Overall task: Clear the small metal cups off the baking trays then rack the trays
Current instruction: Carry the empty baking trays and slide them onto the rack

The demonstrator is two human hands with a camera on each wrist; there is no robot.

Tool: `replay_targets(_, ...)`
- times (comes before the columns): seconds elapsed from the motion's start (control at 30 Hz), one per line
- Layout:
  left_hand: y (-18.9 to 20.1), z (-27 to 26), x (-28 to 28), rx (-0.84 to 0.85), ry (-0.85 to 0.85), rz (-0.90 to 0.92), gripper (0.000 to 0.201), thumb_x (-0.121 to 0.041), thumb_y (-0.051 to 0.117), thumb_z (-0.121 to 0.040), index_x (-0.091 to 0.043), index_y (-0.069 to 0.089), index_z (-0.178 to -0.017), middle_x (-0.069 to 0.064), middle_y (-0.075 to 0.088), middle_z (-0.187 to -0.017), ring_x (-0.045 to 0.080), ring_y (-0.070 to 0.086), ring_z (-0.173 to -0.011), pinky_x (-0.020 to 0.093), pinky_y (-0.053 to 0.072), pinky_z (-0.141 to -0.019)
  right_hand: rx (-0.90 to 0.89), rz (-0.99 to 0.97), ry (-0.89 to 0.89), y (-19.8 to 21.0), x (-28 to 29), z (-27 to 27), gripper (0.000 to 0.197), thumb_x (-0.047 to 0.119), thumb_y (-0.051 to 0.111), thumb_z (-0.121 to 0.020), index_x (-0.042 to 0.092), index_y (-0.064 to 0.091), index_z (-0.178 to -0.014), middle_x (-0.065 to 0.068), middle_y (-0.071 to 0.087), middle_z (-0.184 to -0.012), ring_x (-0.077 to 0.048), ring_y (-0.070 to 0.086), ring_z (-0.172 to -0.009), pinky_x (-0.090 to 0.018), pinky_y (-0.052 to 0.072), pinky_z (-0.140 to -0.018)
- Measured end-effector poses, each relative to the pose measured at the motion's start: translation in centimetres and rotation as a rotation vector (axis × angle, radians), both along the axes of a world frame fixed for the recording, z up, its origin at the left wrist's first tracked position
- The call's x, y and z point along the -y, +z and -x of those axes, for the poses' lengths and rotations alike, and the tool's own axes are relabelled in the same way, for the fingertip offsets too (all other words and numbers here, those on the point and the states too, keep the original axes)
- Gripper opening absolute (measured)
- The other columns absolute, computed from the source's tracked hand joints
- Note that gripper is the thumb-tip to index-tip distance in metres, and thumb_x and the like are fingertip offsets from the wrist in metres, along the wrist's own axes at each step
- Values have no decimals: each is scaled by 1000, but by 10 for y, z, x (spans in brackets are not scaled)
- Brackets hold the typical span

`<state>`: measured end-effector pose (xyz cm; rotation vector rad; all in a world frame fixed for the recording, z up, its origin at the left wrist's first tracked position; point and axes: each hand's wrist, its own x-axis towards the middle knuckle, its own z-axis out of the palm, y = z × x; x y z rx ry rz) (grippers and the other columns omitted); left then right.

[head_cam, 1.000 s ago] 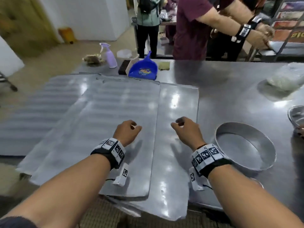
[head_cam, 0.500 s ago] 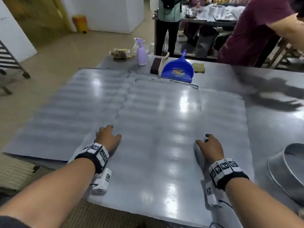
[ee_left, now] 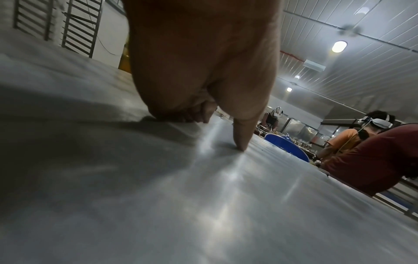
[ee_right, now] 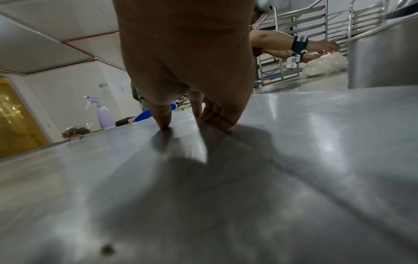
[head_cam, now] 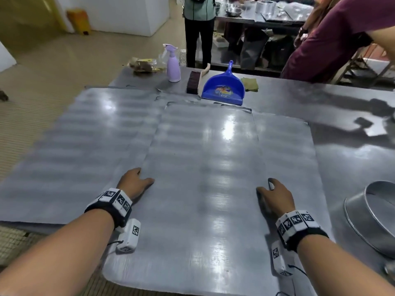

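Several flat metal baking trays lie overlapped on the steel table. The top tray (head_cam: 203, 178) is in the middle, another tray (head_cam: 85, 157) sticks out to its left, and a third (head_cam: 288, 157) shows under its right side. My left hand (head_cam: 134, 182) holds the top tray's left edge, thumb (ee_left: 243, 137) on the surface (ee_left: 226, 205) and fingers curled at the rim. My right hand (head_cam: 275, 195) holds the right edge the same way, thumb (ee_right: 162, 117) pressed on the sheet (ee_right: 135, 178). No small cups show on the trays.
A round metal pan (head_cam: 376, 218) sits close by on the right. At the far edge stand a blue dustpan (head_cam: 223, 88), a brush (head_cam: 193, 82) and a lilac spray bottle (head_cam: 173, 65). A person in a maroon shirt (head_cam: 333, 43) leans over the table's far right. A tray rack (ee_left: 76, 26) stands to the left.
My hands went from close together over the middle of the trays out to the top tray's two side edges and took hold. Since half a second ago they have barely moved.
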<state>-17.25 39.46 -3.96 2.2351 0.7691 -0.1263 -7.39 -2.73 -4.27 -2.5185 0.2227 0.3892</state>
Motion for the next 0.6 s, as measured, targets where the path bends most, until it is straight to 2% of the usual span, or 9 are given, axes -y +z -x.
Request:
replay_targets(0.07,0,4,-1,-7,-39,-27,41,-36,76,-83,-15,67,-116,7,72,-119,28,67,-104,32,50,-89,-17,11,18,3,3,2,68,40,61,-94,13,38,-152,-10,45,-154,-34,45,-137,-39,38,-108)
replay_targets(0.17,2,13,1,-88,-128,-175,58,-50,68,-88,-17,55,-133,7,65,-132,31,62,-118,33,47,-94,-24,30,30,2,10,8,67,40,62,-94,14,38,-151,-11,47,-152,-36,48,-133,-40,41,-104)
replay_targets(0.3,-3,26,6,-95,-147,-170,67,-63,64,-83,-22,54,-134,3,66,-131,30,63,-116,35,50,-94,-37,83,50,-3,26,18,68,46,61,-94,15,39,-150,-11,49,-150,-36,50,-132,-41,42,-104)
replay_targets(0.4,-13,35,4,-53,-107,-26,65,-59,70,-78,-21,57,-128,0,68,-123,26,65,-110,40,52,-95,-46,62,56,-5,37,22,63,48,62,-93,12,48,-143,-11,55,-144,-34,53,-128,-40,42,-103)
replay_targets(0.47,-16,40,4,15,-67,121,62,-49,77,-79,-18,57,-129,-1,68,-120,24,67,-109,42,54,-96,-47,27,48,-5,40,25,62,47,63,-93,12,48,-142,-11,56,-142,-34,53,-127,-39,41,-102)
replay_targets(0.53,-15,42,4,70,-35,207,56,-31,79,-85,-14,53,-131,0,66,-120,22,66,-108,36,55,-90,-47,-6,30,-6,41,29,64,46,64,-93,13,46,-144,-13,56,-141,-33,54,-126,-38,41,-99)
replay_targets(0.6,-10,42,6,102,-27,273,54,-19,76,-88,-13,47,-134,1,63,-119,19,64,-103,22,52,-77,-46,-39,-9,-8,42,33,63,46,66,-92,14,45,-141,-12,59,-135,-31,57,-117,-34,41,-91)
